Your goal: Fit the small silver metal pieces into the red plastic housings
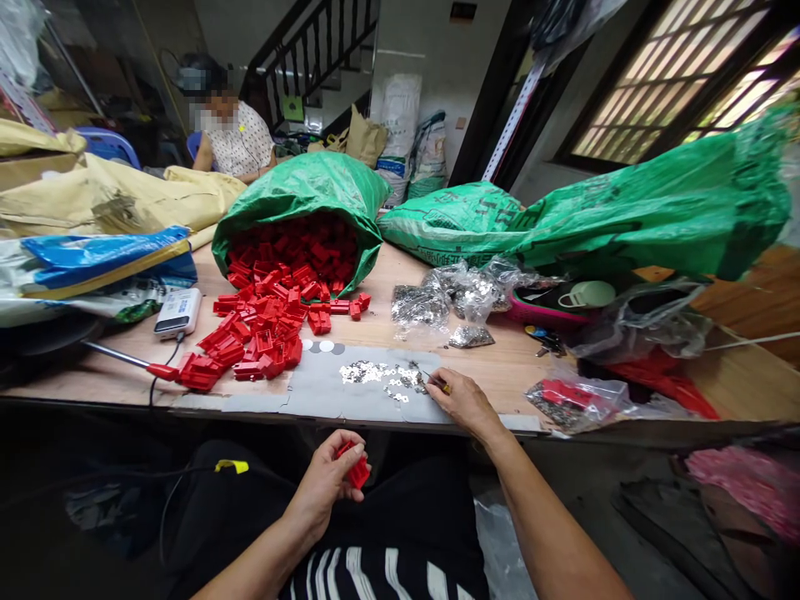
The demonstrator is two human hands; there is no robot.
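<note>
My left hand [334, 471] is closed around a red plastic part [355, 467], held over my lap just below the table edge. On the table, my right hand [466, 400] pinches a thin pointed tool [446, 387] with a yellow part; whether it is tweezers I cannot make out. The tool's tip reaches the right end of a spread of small shiny metal pieces [368, 373], which lie on a grey sheet [312, 392]. Left of them a heap of red plastic parts [268, 333] spills out of a green woven sack [331, 183].
Clear bags of metal pieces [431, 296] lie behind the grey sheet. Rightward are a pink basket [543, 312] and a bag with a red part [575, 396]. A white power bank [178, 312] sits left. More green sacking [593, 212] lies behind. Another person [241, 137] sits across.
</note>
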